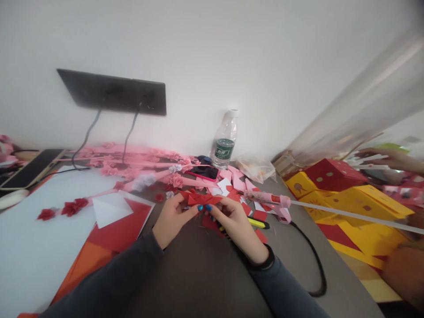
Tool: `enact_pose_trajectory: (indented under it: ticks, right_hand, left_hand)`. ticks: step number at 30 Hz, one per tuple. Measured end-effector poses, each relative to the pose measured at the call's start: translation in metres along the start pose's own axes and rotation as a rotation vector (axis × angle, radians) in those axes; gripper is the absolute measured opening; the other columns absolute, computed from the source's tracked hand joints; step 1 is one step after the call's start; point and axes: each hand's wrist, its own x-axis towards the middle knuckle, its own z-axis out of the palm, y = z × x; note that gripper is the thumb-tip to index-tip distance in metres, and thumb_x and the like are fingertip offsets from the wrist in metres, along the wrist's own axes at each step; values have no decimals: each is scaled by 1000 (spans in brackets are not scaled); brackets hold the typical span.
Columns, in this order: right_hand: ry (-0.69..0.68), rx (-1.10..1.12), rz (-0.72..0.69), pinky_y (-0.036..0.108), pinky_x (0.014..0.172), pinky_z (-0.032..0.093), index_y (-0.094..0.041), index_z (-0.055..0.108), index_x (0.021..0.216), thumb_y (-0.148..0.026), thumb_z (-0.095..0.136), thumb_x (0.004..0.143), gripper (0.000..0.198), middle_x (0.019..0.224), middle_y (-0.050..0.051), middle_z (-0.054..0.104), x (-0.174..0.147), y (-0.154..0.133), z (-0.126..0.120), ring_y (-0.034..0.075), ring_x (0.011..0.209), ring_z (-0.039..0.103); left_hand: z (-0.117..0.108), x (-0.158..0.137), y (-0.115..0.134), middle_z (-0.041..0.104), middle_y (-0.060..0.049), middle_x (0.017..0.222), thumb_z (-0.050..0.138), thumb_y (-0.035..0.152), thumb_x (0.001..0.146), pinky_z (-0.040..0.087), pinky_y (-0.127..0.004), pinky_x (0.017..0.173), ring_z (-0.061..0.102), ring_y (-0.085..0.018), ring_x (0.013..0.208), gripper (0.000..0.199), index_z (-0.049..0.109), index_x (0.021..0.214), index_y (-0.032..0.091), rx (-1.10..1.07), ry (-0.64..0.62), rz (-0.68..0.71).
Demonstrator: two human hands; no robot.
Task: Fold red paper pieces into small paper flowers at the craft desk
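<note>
A piece of folded red paper (203, 200) is stretched between my two hands above the grey table. My left hand (175, 217) pinches its left end, thumb in front and fingers behind. At the other end my right hand (236, 224) grips it the same way, and the two thumbs nearly meet at its lower middle edge. Creases cross the front of the paper; its back is hidden. Just beyond the right hand lie a pink hot glue gun (273, 201) with a long glue stick in it and a yellow-and-black cutter knife (259, 222).
Pink paper-flower branches (109, 165) run along the wall. A water bottle (226, 139) stands behind a pink-edged phone (203, 172). Red and white paper sheets (121, 221) lie left. Yellow boxes (361, 205) and a red box (334, 173) sit right, near another person's hand (384, 157).
</note>
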Motion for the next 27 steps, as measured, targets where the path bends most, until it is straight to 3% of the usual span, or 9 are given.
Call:
enact_pose_trajectory:
  ticks: [3, 5, 7, 12, 19, 27]
  right_hand:
    - [189, -92, -174, 27, 58, 40, -22, 56, 89, -26, 63, 85, 9, 71, -2, 53, -2, -1, 2, 15, 61, 49]
    - [330, -211, -348, 32, 70, 44, -23, 55, 85, -18, 62, 85, 8, 85, 3, 57, -4, -4, 3, 19, 78, 56]
    - [340, -358, -448, 38, 83, 43, -22, 58, 78, -14, 62, 85, 12, 98, 6, 59, -5, -6, 3, 23, 95, 57]
    - [318, -518, -396, 47, 94, 39, -24, 65, 79, -16, 67, 83, 9, 113, 7, 62, -5, -3, 1, 29, 107, 57]
    - [203, -326, -328, 44, 93, 42, -23, 62, 79, -16, 63, 84, 8, 110, 8, 64, -1, 0, -1, 27, 106, 59]
    - [218, -462, -473, 42, 88, 41, -24, 63, 82, -11, 61, 86, 14, 108, 7, 64, -4, -4, 0, 25, 103, 59]
  left_hand:
    - [1, 0, 0, 73, -5, 88, 82, 34, 66, 57, -32, 75, 69, -20, 80, 31, 67, 85, 14, 0, 69, -56]
    - [2, 0, -2, 74, -5, 86, 82, 37, 66, 57, -32, 70, 69, -20, 75, 34, 67, 86, 14, -18, 53, -92]
    - [4, 0, -3, 75, -6, 84, 82, 39, 66, 58, -31, 66, 69, -19, 71, 36, 67, 88, 14, -49, 1, -112]
    - [8, -1, -3, 74, -5, 75, 81, 42, 68, 58, -30, 63, 68, -17, 65, 34, 71, 84, 14, -50, -106, -130]
    - [11, -2, 3, 66, -1, 62, 83, 47, 63, 58, -30, 61, 65, -16, 59, 35, 68, 66, 16, -64, -153, -148]
    - [9, -4, -2, 67, -3, 65, 81, 54, 65, 58, -30, 61, 64, -15, 58, 44, 71, 72, 12, -163, -143, -202]
